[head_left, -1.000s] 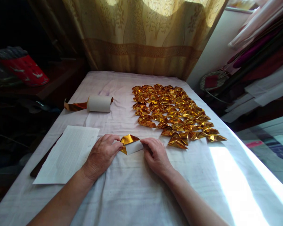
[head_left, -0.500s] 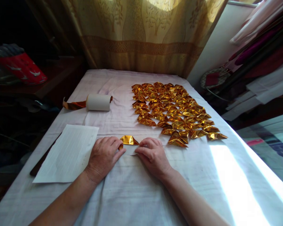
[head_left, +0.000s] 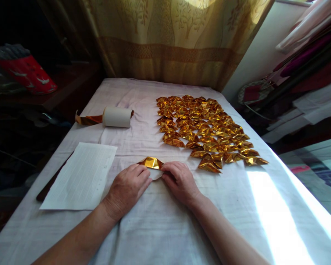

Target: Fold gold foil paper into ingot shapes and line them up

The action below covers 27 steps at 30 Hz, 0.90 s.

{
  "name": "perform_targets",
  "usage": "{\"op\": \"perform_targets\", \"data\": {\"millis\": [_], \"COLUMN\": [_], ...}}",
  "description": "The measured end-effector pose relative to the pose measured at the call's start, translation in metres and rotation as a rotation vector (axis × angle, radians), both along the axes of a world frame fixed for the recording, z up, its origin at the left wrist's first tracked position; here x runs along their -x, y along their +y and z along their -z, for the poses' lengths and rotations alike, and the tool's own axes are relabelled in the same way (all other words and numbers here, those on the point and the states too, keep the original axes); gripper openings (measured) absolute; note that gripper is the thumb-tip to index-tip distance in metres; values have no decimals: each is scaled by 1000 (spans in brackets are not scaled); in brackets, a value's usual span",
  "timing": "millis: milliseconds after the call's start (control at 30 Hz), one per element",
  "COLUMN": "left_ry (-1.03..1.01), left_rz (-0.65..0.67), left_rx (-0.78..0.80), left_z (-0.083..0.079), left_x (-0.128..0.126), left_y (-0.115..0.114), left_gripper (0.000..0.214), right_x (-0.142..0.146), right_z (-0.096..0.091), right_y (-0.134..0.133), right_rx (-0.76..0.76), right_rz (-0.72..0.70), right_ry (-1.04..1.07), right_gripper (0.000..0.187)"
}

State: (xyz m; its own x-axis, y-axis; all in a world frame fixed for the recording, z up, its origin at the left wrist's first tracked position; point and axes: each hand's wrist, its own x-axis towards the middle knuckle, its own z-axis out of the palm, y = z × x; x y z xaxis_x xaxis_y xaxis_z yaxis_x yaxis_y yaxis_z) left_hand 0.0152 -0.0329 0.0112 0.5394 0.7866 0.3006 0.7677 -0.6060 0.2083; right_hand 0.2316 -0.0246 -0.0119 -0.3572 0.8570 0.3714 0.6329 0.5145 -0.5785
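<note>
Gold curtain (head_left: 165, 31), pale wall (head_left: 260, 48), sunlight streaks (head_left: 271, 206)

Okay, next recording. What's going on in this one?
A person at a cloth-covered table has both hands on a small, partly folded gold paper piece, the left hand at its left end and the right hand at its right. Some of its white side shows between them. Beyond the right hand, many folded gold pieces lie grouped in rows. A white roll lies farther back on the left, and a white sheet lies beside the left hand.
</note>
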Motion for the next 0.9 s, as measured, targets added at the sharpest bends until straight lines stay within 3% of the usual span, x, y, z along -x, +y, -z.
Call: {"op": "perform_targets", "data": {"millis": [300, 533, 900], "left_ry": [74, 112, 171], "left_rz": [-35, 28, 37], "left_rx": [53, 13, 57], "left_z": [-7, -7, -9], "left_x": [-11, -3, -4], "left_y": [-13, -19, -18], "left_gripper": [7, 36, 43], "right_x": [6, 9, 10], "right_z": [0, 0, -1], "right_y": [2, 2, 1], "right_rx": [-14, -7, -1], "right_rz": [86, 126, 136], "right_ry": [-7, -31, -57], "right_gripper": [7, 6, 3]}}
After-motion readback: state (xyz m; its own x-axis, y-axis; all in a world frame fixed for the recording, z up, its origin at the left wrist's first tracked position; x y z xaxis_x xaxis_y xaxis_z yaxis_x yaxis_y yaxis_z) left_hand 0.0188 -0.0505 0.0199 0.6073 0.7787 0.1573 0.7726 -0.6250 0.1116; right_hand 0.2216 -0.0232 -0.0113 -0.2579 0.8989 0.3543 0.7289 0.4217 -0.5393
